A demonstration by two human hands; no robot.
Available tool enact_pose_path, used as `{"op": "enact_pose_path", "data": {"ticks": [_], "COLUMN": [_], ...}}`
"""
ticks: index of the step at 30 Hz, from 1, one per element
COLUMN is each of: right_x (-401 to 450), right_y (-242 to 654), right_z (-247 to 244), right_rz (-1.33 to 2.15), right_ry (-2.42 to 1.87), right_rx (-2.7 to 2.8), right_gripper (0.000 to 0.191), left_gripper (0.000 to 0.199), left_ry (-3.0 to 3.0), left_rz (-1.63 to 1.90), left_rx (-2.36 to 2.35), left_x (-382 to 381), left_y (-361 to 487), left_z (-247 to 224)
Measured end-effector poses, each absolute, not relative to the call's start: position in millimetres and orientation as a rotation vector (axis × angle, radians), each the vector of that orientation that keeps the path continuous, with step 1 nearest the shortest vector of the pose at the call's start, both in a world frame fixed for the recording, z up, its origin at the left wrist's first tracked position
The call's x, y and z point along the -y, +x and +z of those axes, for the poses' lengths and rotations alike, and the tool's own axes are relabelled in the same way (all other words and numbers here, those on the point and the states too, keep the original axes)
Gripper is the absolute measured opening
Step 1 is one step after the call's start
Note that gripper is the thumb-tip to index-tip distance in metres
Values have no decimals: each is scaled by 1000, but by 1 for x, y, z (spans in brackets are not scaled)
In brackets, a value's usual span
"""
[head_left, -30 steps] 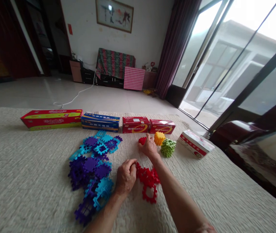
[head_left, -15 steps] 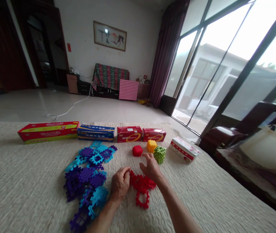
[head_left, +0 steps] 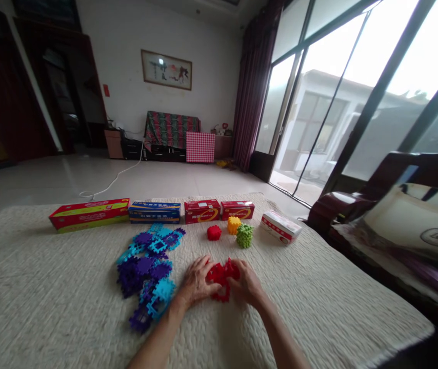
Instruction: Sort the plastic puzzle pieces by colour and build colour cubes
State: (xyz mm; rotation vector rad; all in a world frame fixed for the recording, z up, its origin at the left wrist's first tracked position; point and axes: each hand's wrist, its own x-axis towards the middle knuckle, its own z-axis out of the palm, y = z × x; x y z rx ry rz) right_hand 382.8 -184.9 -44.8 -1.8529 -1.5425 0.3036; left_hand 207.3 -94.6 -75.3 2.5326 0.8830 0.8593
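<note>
Several red notched pieces [head_left: 221,279] lie together on the quilted cover. My left hand [head_left: 198,281] is curved against their left side, its fingers and thumb touching them. From the right, my right hand [head_left: 246,282] closes its thumb and fingers on the same red pieces. Behind them stand a red block [head_left: 214,232], a yellow block [head_left: 234,225] and a green block [head_left: 244,236]. Left of my left hand spreads a pile of purple and light-blue notched pieces [head_left: 142,271].
Along the back of the cover [head_left: 68,287] stand a long red-and-green box [head_left: 90,215], a blue box [head_left: 154,212] and two red boxes [head_left: 202,211] [head_left: 237,210]. A white-and-red box [head_left: 280,226] lies at the right, near a dark wooden chair [head_left: 342,210].
My right hand has come down and back from near the red block to the red pieces. My left hand has opened from a pinch and spread against them. The view has shifted slightly.
</note>
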Motion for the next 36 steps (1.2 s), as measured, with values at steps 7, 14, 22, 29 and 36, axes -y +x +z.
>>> {"op": "enact_pose_path", "data": {"ticks": [7,14,22,29,36], "right_x": [194,196,193,188,183], "right_y": [383,385,396,396,393], "right_z": [-54,-48,-44,-42,-53], "right_rz": [191,223,298,424,413], "right_ry": [-1714,-1732,-1737,-1695,-1786], "right_rx": [1565,1567,1433,1242,1233], "right_gripper": [38,32,20,30,31], "left_gripper": [33,32,25,25,29], "left_ry": [2472,2344,2326,2226,2094], "left_rz": [987,1179,1237,1230,1081], "left_rx": [-880,-894,-990,-1065,-1106], "left_x": [91,84,80,82,88], "left_y": [209,209,207,206,203], "left_z": [-84,-89,-89,-78,-69]}}
